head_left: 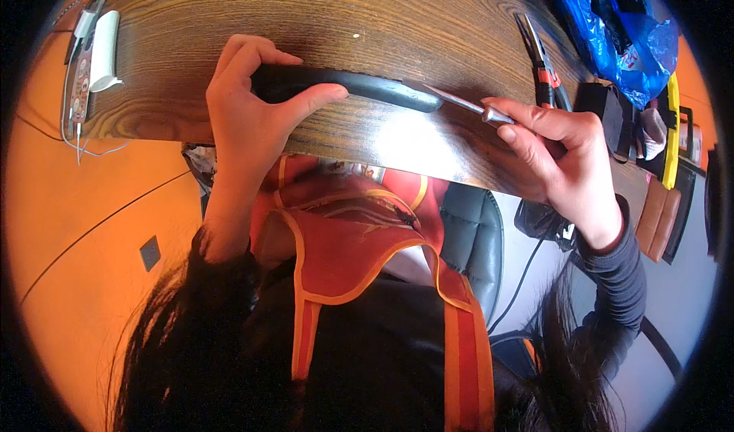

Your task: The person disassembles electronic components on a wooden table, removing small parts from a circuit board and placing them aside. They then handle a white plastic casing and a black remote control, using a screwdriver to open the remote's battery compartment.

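Note:
My left hand (248,118) grips the left end of a long, curved, glossy black piece (375,88) between thumb and fingers. The piece lies roughly level over the wooden table, its rounded right end pointing toward my right hand (569,141). That hand is closed around a screwdriver (459,102) with a thin metal shaft and a silver collar; its handle is hidden in my palm. The shaft points left, its tip close to the upper edge of the black piece near the right end. I cannot tell whether they touch.
Needle-nose pliers (544,69) with red and black handles lie beyond my right hand. A blue plastic bag (638,57) and a black pouch (600,118) are at the right. A power strip (79,80) and a white block (104,50) sit at the table's left edge.

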`<act>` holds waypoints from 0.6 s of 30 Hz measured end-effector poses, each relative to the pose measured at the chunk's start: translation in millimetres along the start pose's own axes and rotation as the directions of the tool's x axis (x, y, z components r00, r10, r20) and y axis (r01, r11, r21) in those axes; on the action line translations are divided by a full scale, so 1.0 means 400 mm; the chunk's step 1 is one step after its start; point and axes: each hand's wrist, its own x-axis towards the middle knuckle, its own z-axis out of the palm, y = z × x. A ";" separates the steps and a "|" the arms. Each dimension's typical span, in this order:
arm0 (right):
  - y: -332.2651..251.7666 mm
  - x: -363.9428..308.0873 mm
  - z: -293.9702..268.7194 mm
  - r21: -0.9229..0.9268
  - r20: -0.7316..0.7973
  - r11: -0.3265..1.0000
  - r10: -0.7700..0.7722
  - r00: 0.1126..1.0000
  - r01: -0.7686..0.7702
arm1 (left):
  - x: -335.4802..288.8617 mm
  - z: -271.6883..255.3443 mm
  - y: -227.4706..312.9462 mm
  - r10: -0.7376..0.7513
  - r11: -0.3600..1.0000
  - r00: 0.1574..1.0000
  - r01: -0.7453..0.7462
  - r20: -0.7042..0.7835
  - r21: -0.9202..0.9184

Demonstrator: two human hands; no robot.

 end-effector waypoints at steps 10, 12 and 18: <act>0.023 -0.058 0.013 0.037 -0.233 0.997 0.074 0.970 -0.067 | -0.021 0.013 -0.004 0.031 0.999 0.999 -0.031 -0.026 -0.026; 0.038 -0.081 0.018 0.152 -0.292 0.984 0.134 0.947 -0.092 | -0.022 0.007 -0.005 0.042 0.999 0.999 -0.042 -0.012 0.003; 0.049 -0.025 0.063 0.213 -0.391 0.971 -0.020 0.920 0.111 | 0.010 0.011 0.008 0.155 0.948 0.986 -0.167 -0.068 -0.270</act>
